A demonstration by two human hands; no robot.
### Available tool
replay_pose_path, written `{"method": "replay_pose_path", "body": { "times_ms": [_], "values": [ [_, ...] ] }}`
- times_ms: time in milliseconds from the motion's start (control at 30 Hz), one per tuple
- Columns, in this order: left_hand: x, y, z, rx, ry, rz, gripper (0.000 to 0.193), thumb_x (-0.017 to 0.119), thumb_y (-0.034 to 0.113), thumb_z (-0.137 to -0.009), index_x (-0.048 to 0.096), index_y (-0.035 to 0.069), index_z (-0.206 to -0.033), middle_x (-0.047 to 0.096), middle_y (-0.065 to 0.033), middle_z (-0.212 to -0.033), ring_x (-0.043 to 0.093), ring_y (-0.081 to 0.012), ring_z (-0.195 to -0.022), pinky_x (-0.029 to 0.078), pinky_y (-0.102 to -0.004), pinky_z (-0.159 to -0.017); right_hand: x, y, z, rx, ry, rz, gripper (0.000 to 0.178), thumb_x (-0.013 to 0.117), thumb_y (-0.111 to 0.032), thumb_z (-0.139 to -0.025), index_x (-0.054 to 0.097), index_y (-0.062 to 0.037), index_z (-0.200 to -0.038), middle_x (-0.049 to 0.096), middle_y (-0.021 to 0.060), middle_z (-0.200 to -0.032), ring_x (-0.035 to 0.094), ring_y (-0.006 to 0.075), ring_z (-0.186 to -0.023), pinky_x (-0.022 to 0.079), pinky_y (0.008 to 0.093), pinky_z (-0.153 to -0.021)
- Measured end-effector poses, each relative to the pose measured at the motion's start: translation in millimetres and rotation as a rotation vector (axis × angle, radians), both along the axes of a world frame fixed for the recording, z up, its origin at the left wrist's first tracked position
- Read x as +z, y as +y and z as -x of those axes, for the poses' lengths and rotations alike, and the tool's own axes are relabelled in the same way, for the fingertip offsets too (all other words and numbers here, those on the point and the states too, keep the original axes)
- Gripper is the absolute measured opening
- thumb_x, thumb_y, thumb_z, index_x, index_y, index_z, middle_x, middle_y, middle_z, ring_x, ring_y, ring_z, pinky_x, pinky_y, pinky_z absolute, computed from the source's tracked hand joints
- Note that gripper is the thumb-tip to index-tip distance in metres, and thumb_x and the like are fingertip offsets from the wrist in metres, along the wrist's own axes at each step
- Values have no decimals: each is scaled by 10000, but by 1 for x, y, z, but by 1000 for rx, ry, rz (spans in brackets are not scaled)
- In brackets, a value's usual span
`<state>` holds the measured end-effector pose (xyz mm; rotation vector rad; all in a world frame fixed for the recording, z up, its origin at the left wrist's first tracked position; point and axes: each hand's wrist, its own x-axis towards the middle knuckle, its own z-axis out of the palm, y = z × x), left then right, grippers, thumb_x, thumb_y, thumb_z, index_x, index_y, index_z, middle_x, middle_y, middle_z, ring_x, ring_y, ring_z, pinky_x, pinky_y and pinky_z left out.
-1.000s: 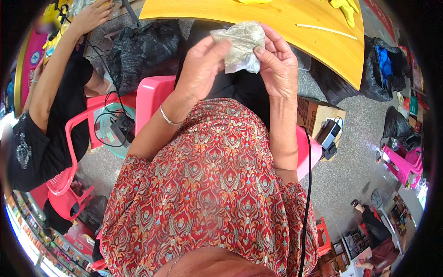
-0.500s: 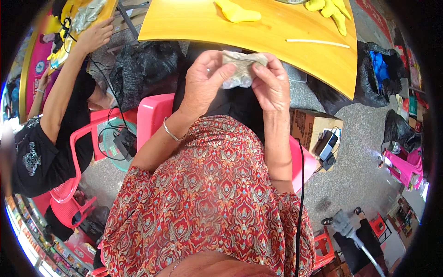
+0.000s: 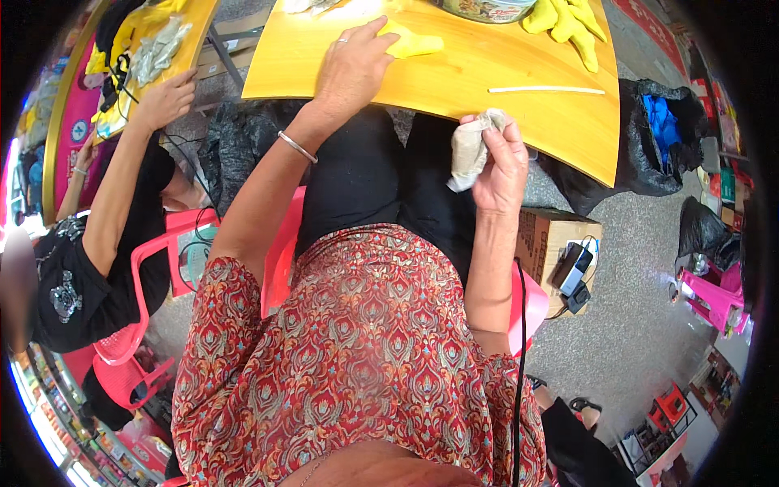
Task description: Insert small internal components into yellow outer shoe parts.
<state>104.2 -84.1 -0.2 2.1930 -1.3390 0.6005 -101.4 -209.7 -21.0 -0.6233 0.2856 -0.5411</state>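
My right hand point(image 3: 501, 170) is closed on a small beige pouch point(image 3: 468, 154), pinching its gathered upper end between thumb and fingers. The pouch hangs just off the table's near edge, its pale lower end downward; its contents are hidden. My left hand point(image 3: 353, 69) reaches over the yellow-brown table point(image 3: 349, 28) with its fingers stretched out. Its fingertips lie at the left end of a soft yellow fabric piece point(image 3: 418, 45), covering part of it. A thin white stick point(image 3: 545, 90) lies to the right on the tabletop.
Several yellow fabric pieces point(image 3: 568, 28) lie at the far right beside a round tub point(image 3: 491, 6). A black bag point(image 3: 661, 174) stands right of the table, a cardboard box point(image 3: 540, 239) on the floor. On the left, a co-worker's hand point(image 3: 166, 101) rests at another table.
My left hand has let go of the pouch and moved forward to the yellow fabric piece. The right hand keeps the pouch, now hanging lengthwise, slightly lower and to the right.
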Motion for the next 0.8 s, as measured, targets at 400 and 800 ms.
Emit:
{"method": "replay_pose_path", "body": {
  "times_ms": [400, 800],
  "values": [
    [2, 7, -28, -94, 27, -84, 349, 554, 161, -902, 534, 56, -1234, 500, -144, -1324, 477, -327, -1198, 386, -431, -1017, -4, 4, -4, 112, 47, -69, 236, 588, -59, -897, 582, 30, -1114, 669, 158, -956, 657, 204, -860, 537, 317, -796],
    [18, 2, -23, -77, 190, -278, 287, 636, 184, -857, 621, 51, -1112, 635, -129, -1040, 583, -297, -985, 465, -356, -866, 2, 19, -5, 158, 159, 22, 213, 608, -50, -892, 578, 26, -1089, 668, 131, -938, 653, 186, -846, 533, 305, -781]
  ]
}}
